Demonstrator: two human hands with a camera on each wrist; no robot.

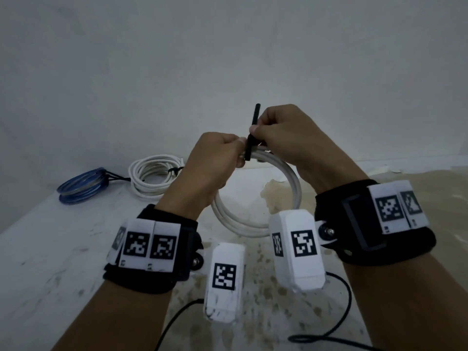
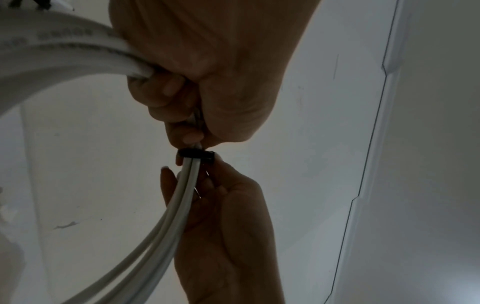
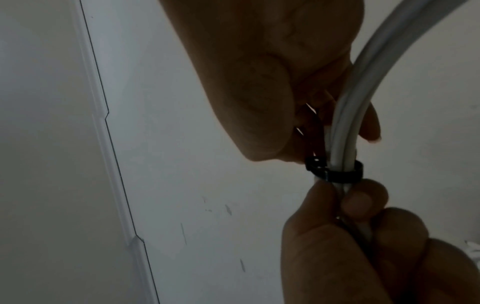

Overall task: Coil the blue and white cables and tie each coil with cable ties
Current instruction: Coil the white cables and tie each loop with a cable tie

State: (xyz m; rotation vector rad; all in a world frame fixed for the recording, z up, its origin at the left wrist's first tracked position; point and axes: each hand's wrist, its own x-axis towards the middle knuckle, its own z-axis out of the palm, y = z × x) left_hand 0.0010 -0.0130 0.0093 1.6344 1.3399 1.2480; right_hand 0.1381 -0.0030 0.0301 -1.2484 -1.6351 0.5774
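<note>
Nearest to view, two wrists in black straps carry white marker blocks, with thin black leads trailing over the stained tabletop (image 1: 63, 249) below them. Above these the left hand (image 1: 215, 165) is curled tight round the gathered strands of a white cable coil (image 1: 253, 221), gripping the bundle just beside the tie. The right hand (image 1: 286, 138) pinches the free tail of a black cable tie (image 1: 249, 145) between thumb and fingers; the tail stands up toward twelve o'clock. The wrist views show the tie's band already looped round the strands and threaded through its head, sitting close on the bundle between the two grips.

Outward, the held coil hangs from the hands toward six o'clock, its lower arc near the tabletop. At about ten o'clock lies a second white coil (image 1: 152, 178) with a dark tie on it, and farther toward nine o'clock a blue coil (image 1: 81, 186), also bound.

The step in hand looks like cinching this coil's tie. The next move likely calls for a steady pull on the tail while the left hand keeps the strands together, so none slips out.
</note>
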